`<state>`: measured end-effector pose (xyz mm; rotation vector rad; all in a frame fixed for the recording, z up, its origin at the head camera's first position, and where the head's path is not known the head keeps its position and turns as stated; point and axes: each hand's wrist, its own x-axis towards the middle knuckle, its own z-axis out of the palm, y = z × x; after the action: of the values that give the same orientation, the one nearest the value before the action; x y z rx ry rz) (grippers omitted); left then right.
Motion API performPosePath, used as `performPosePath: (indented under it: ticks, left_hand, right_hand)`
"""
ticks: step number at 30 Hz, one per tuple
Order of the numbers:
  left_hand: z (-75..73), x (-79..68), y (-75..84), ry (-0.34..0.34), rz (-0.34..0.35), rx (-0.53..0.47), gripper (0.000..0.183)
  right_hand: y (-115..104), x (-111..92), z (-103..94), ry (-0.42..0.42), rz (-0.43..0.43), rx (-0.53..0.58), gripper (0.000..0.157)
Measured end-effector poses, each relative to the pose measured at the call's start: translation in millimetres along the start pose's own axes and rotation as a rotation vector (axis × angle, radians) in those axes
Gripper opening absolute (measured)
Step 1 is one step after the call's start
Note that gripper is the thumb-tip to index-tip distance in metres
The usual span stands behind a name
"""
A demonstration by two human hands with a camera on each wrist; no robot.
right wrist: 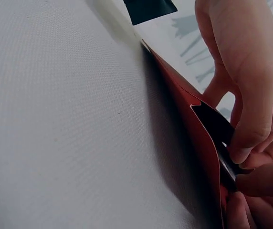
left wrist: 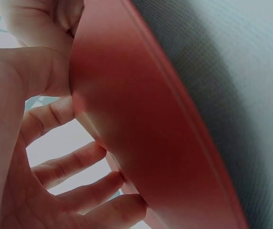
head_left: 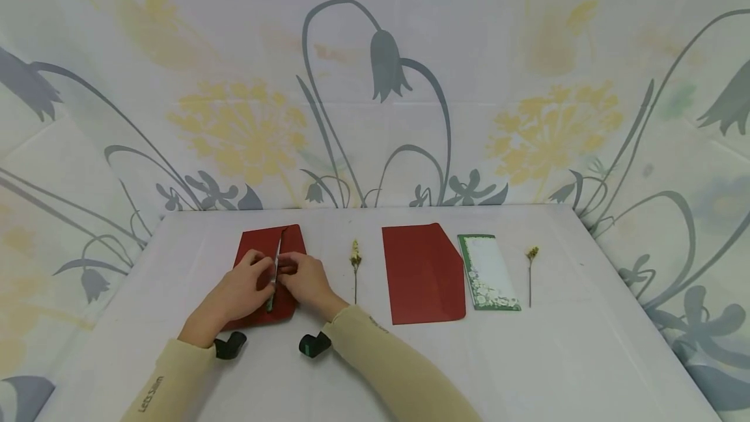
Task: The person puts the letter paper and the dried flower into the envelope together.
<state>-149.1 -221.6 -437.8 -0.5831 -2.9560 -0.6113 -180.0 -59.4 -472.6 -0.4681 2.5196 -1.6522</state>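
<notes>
A red envelope (head_left: 258, 241) lies at the left of the table with its opening spread. A slim floral card (head_left: 271, 301), seen nearly edge-on, stands in that opening. My left hand (head_left: 243, 288) lies over the envelope's left part, thumb and forefinger pinching at the card. Several of its fingertips touch the red paper (left wrist: 141, 119) in the left wrist view. From the other side my right hand (head_left: 307, 282) reaches in and pinches the envelope's edge beside the card. The right wrist view shows the dark gap of the envelope mouth (right wrist: 210, 117); the fingertips partly hide the contact.
Right of the hands lies a dried yellow flower (head_left: 355, 256). Farther right are a second red envelope (head_left: 423, 279), a card with green edges and white blossoms (head_left: 486, 272), and another yellow flower (head_left: 531, 256). Patterned cloth (head_left: 375, 148) rises behind the white table (head_left: 556, 357).
</notes>
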Motion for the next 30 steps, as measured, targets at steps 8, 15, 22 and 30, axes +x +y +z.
performPosePath:
  ticks: [8,15,22,30]
  left_hand:
    - [-0.9,-0.3,0.8,-0.01,0.0,0.004,0.018]
    - [-0.8,0.3,0.9,-0.028,-0.01,0.006,0.016]
    - [0.0,0.5,1.4,-0.042,-0.019,0.003,0.014]
    - [-0.5,1.5,3.7,-0.053,-0.031,-0.005,0.012]
  right_hand:
    - [-1.3,-1.3,-2.9,-0.064,-0.005,-0.015,0.041]
    - [-0.4,-0.6,-11.2,-0.117,0.003,0.036,0.041]
    - [0.0,-0.8,-24.3,-0.126,-0.004,0.035,0.035]
    - [-11.1,-5.1,-43.9,-0.094,-0.003,0.057,0.032]
